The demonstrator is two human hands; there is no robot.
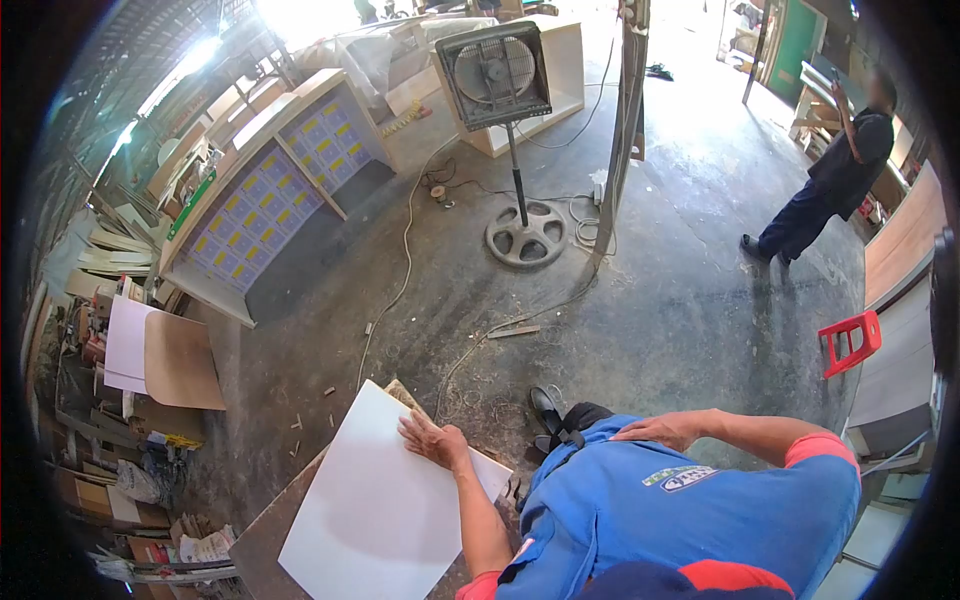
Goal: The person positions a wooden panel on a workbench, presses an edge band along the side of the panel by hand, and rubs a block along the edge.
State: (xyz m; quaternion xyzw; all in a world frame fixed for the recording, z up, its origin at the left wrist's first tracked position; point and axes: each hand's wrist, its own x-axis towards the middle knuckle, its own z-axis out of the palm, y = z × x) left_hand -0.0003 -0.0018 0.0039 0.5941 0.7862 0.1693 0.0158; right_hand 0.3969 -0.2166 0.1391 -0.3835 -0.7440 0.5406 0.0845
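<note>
My left hand (434, 441) lies flat with its fingers spread on a white board (370, 510), near the board's upper right edge. The board rests tilted across a brown worktop (268, 535), which shows along its left side. Against the waist of my blue shirt (600, 490) rests my right hand (668, 430), fingers stretched out and holding nothing. Part of a wooden piece (405, 394) sticks out beyond the board's top corner.
Ahead stands a pedestal fan (495, 75) on a round base (524, 235). Cables (408, 250) cross the floor. A cabinet with blue-and-yellow panels (250, 225) stands left. At right are a person (840, 170) and a red stool (850, 343). Sheets (185, 360) lean at far left.
</note>
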